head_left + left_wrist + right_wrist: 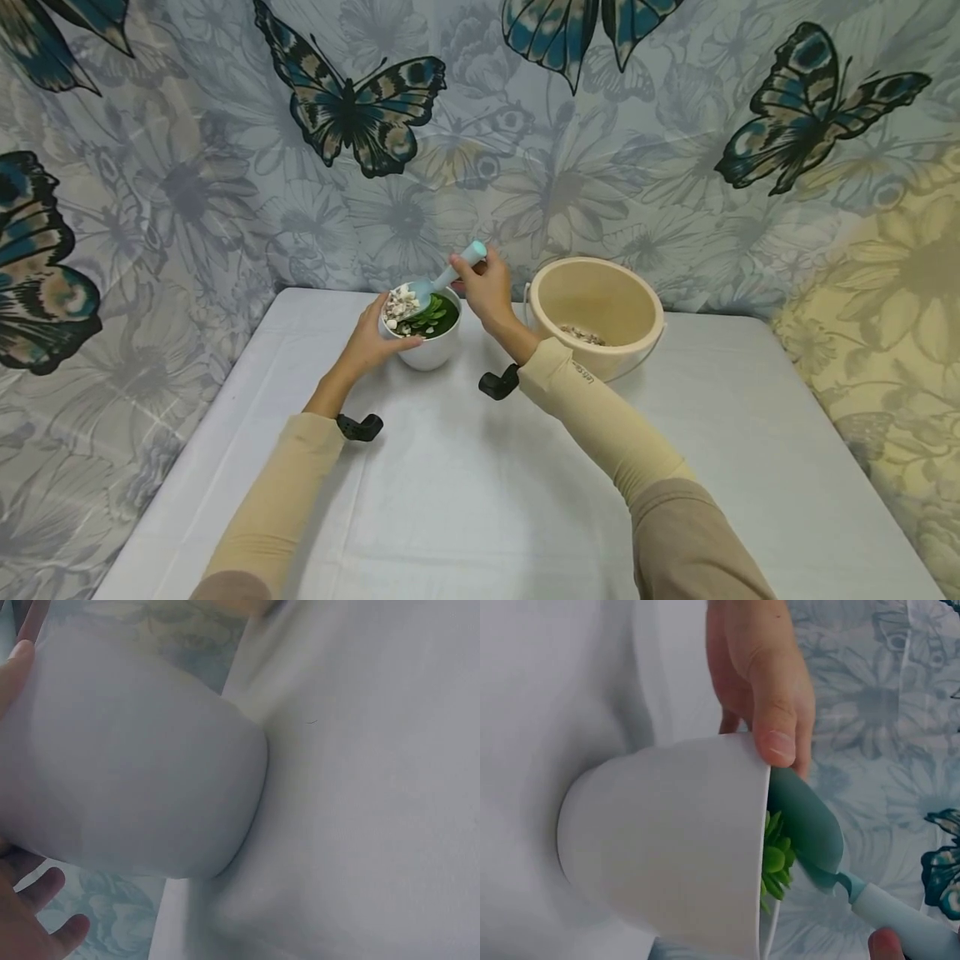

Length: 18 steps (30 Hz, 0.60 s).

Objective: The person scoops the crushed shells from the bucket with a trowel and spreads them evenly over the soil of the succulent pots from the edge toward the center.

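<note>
A white flower pot point(429, 357) stands at the back of the table and holds a green succulent point(431, 317) with pale pebbles point(400, 305) heaped on its left side. My left hand point(366, 343) grips the pot at its rim, thumb on the near side, other fingers around the left. In my right hand point(487, 296) is the handle of a light blue trowel point(471, 253), tilted so its blade lies over the pebbles. The right wrist view shows the blade point(810, 821) at the pot's mouth, close beside the succulent's leaves point(776, 859).
To the right stands a cream bucket point(637, 357) with a handle and some pebbles point(581, 335) at its bottom. A white cloth point(450, 500) covers the table. Behind hangs a curtain point(480, 192) printed with butterflies and flowers, close to the table's back edge.
</note>
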Tool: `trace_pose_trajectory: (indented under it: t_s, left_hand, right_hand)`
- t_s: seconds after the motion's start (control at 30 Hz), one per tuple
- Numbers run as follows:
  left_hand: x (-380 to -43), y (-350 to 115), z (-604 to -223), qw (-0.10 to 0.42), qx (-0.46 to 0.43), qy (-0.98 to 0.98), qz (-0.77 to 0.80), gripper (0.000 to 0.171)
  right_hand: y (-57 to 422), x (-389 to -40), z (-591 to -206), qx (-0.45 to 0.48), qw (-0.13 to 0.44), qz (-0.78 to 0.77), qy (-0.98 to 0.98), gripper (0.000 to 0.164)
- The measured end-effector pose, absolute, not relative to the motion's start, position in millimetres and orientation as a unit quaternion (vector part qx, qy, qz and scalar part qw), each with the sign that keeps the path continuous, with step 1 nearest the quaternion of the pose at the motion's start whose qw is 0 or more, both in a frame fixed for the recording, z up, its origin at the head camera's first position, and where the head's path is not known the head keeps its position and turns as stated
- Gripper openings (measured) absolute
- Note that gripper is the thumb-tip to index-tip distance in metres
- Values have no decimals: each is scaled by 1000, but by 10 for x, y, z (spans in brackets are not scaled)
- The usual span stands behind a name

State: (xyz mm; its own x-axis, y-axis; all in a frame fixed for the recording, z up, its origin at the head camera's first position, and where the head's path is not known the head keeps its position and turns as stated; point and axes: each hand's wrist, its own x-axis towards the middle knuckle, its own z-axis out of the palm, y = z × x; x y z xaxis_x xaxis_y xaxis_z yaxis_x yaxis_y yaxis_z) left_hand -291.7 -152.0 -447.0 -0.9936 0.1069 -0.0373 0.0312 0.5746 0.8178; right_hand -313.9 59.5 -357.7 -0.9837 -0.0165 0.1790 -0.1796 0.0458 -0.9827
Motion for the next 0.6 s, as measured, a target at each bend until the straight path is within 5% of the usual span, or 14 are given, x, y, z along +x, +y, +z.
trace_pose_trajectory:
  t_s: [0.6]
  left_hand:
    - [-2811, -1433, -4482, -6, 22, 888, 459, 114]
  right_hand:
    - [577, -3128, -3553, 62, 102, 690, -714, 24]
